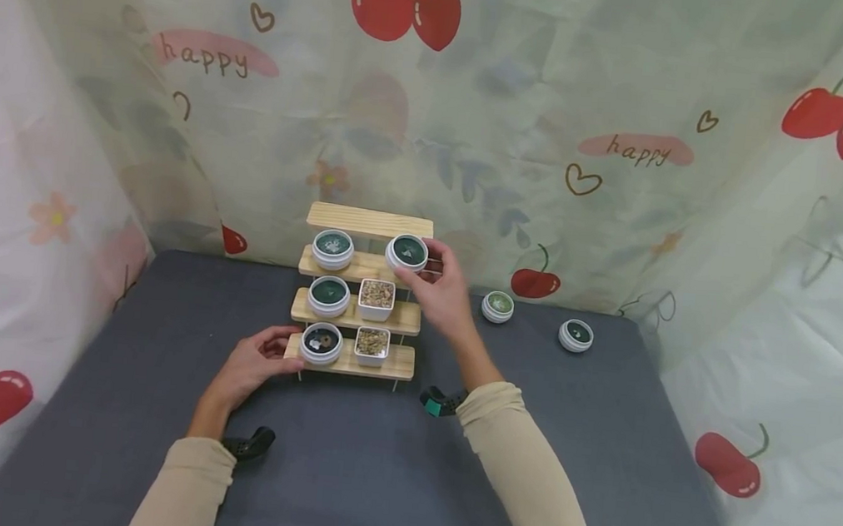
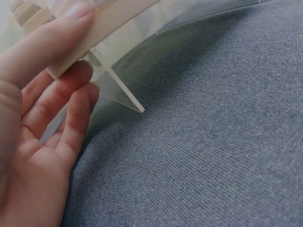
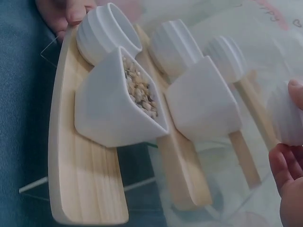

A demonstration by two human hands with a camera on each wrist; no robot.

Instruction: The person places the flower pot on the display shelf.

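A tiered stand with wooden shelves [image 1: 368, 218] rises on the cloth. My left hand [image 1: 250, 365] grips the left end of its lowest shelf [image 2: 118, 14], thumb above and fingers beneath. With my right hand [image 1: 445, 290] I hold a round white ribbed pot [image 1: 407, 252], dark green inside, at the right end of the second shelf from the top. Whether that pot touches the shelf, I cannot tell. Round pots [image 1: 332, 248] stand down the left side. Two square white pots [image 3: 113, 104] of pale gravel stand on the lower two shelves, right of the round ones.
Two more small round pots, one light green [image 1: 497, 306] and one dark [image 1: 576, 336], stand on the dark grey cloth [image 1: 373, 476] to the right. Patterned curtains [image 1: 433, 130] enclose the back and sides. Clear supports [image 2: 125, 87] show under the lowest shelf.
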